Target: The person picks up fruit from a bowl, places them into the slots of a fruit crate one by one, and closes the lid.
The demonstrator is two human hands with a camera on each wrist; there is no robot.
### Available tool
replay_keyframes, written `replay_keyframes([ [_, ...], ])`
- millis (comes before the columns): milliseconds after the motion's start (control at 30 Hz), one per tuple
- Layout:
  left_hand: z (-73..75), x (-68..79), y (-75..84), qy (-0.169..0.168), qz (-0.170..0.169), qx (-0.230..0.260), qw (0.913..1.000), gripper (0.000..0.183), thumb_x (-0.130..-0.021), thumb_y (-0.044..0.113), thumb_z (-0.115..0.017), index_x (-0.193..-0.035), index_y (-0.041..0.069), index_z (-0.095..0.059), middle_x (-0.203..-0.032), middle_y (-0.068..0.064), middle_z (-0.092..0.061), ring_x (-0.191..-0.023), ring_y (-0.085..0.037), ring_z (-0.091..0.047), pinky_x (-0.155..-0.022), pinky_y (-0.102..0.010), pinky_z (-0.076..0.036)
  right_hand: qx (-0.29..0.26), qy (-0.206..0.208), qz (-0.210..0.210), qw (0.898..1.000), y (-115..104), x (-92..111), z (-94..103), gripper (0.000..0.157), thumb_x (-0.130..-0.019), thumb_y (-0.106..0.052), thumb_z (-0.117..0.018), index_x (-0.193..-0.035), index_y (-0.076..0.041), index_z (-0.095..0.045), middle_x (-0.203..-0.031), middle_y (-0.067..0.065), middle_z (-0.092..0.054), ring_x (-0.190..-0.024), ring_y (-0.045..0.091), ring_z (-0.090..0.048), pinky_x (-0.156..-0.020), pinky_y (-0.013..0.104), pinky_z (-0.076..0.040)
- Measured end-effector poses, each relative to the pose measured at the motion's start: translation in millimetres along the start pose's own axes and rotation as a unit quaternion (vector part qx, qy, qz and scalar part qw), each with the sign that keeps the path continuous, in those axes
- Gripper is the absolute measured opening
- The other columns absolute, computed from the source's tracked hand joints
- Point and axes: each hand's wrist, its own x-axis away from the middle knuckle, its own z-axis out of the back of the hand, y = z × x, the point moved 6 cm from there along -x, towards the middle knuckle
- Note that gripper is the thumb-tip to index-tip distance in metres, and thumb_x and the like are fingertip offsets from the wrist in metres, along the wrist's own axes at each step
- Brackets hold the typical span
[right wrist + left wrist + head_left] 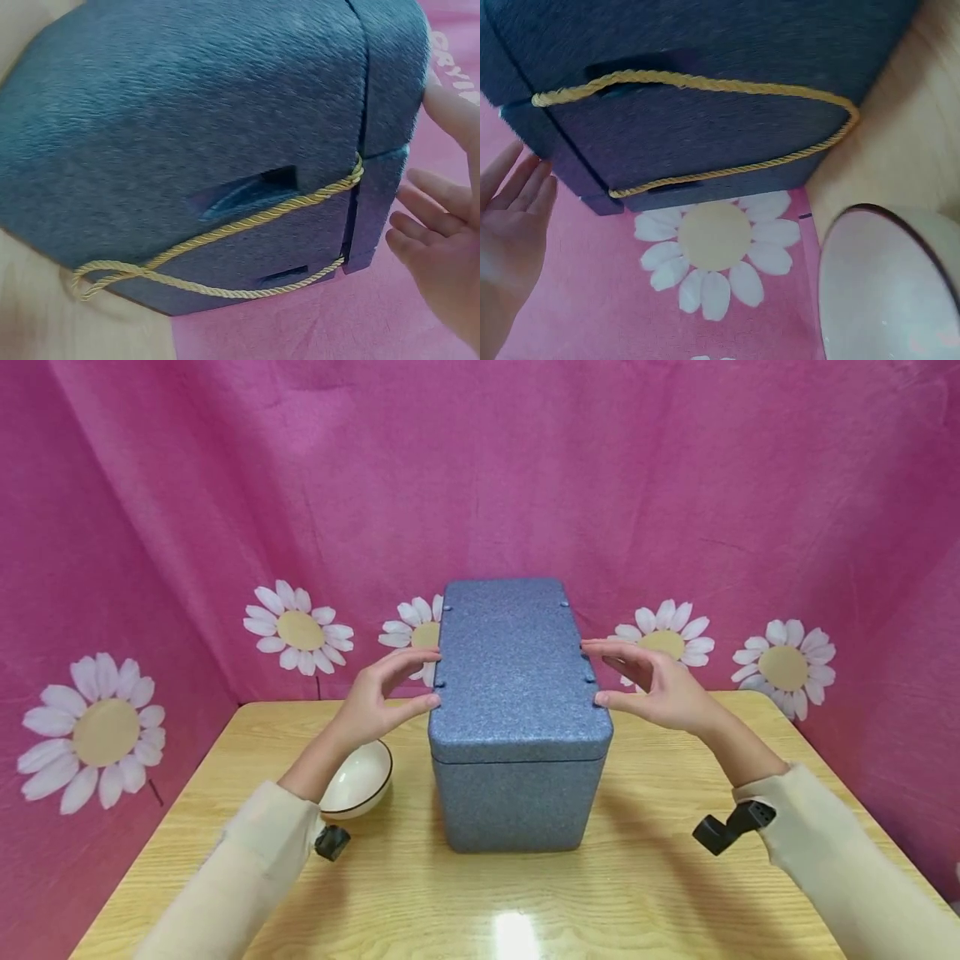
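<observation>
A blue-grey foam box (521, 806) with its lid (517, 652) on stands mid-table in the head view. At the lid's left edge is my left hand (375, 693), thumb and fingers spread apart, fingertips at the rim. My right hand (660, 689) mirrors it along the right edge, fingers extended. Neither hand is curled round anything. A yellow rope (727, 86) hangs in a loop on the box's left side in the left wrist view. Another yellow rope (247, 223) loops along the other side, beside slots, in the right wrist view.
A white bowl (362, 777) with a dark rim is on the wooden table (420, 910), left of the box and partly behind my left forearm. Pink cloth (495, 468) printed with daisies surrounds the table at the back and sides.
</observation>
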Motion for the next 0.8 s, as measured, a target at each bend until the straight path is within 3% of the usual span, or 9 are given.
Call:
replay_keyframes([
  [133, 11.3, -21.9, -1.1, 0.004, 0.026, 0.03, 0.9992, 0.055, -0.087, -0.001, -0.066, -0.139, -0.003, -0.049, -0.145, -0.021, -0.05, -0.14, -0.031, -0.044, -0.12, -0.037, -0.035, -0.024, 0.028, -0.011, 0.999, 3.1, -17.7, 11.6, 0.061, -0.082, 0.005, -0.073, -0.138, 0.006, -0.049, -0.136, -0.008, -0.059, -0.132, -0.001, -0.051, -0.109, 0.01, -0.038],
  [267, 23.1, -56.5, -1.8, 0.005, 0.05, 0.04, 0.998, 0.054, -0.091, 0.006, -0.062, -0.142, 0.001, -0.047, -0.15, -0.019, -0.047, -0.143, -0.03, -0.041, -0.122, -0.04, -0.032, -0.019, 0.044, -0.069, 0.997, 11.9, -45.8, 23.6, 0.063, -0.085, -0.005, -0.074, -0.142, 0.0, -0.047, -0.147, 0.006, -0.053, -0.141, 0.018, -0.047, -0.109, 0.014, -0.041],
  [367, 26.5, -79.5, -7.2, 0.008, 0.072, 0.032, 0.9968, 0.053, -0.091, 0.013, -0.063, -0.142, 0.004, -0.048, -0.15, -0.015, -0.048, -0.144, -0.029, -0.041, -0.121, -0.04, -0.032, -0.018, 0.053, -0.095, 0.994, 23.6, -68.3, 28.3, 0.064, -0.085, -0.008, -0.074, -0.143, -0.003, -0.047, -0.151, 0.019, -0.046, -0.143, 0.028, -0.043, -0.115, 0.027, -0.04],
  [433, 25.8, -90.9, -13.8, 0.01, 0.092, 0.024, 0.9954, 0.052, -0.092, 0.016, -0.064, -0.141, 0.006, -0.05, -0.15, -0.015, -0.048, -0.144, -0.029, -0.041, -0.12, -0.041, -0.033, -0.02, 0.057, -0.105, 0.993, 33.0, -81.6, 28.8, 0.064, -0.085, -0.009, -0.074, -0.143, -0.005, -0.048, -0.151, 0.018, -0.046, -0.143, 0.028, -0.043, -0.118, 0.036, -0.037],
  [500, 23.0, -98.9, -22.5, 0.01, 0.11, 0.014, 0.9938, 0.053, -0.091, 0.018, -0.065, -0.14, 0.006, -0.051, -0.149, -0.014, -0.049, -0.144, -0.029, -0.041, -0.12, -0.041, -0.034, -0.027, 0.059, -0.112, 0.992, 41.7, -92.5, 27.5, 0.064, -0.085, -0.008, -0.075, -0.143, -0.005, -0.048, -0.15, 0.018, -0.047, -0.143, 0.027, -0.043, -0.119, 0.043, -0.034],
  [600, 15.4, -107.7, -36.8, 0.0, 0.127, -0.008, 0.9919, 0.054, -0.091, 0.02, -0.066, -0.14, 0.005, -0.051, -0.148, -0.015, -0.05, -0.144, -0.028, -0.041, -0.121, -0.038, -0.032, -0.031, 0.061, -0.122, 0.99, 55.2, -102.7, 24.9, 0.064, -0.084, -0.007, -0.075, -0.142, -0.004, -0.049, -0.149, 0.018, -0.049, -0.143, 0.027, -0.043, -0.121, 0.043, -0.032],
  [800, 3.0, -107.7, -57.8, -0.003, 0.133, -0.044, 0.9901, 0.055, -0.088, 0.021, -0.071, -0.139, 0.009, -0.052, -0.151, -0.01, -0.047, -0.147, -0.027, -0.036, -0.123, -0.042, -0.028, -0.038, 0.075, -0.137, 0.987, 71.3, -103.2, 19.7, 0.063, -0.084, -0.007, -0.074, -0.142, -0.003, -0.049, -0.148, 0.017, -0.05, -0.143, 0.026, -0.043, -0.123, 0.038, -0.03],
])
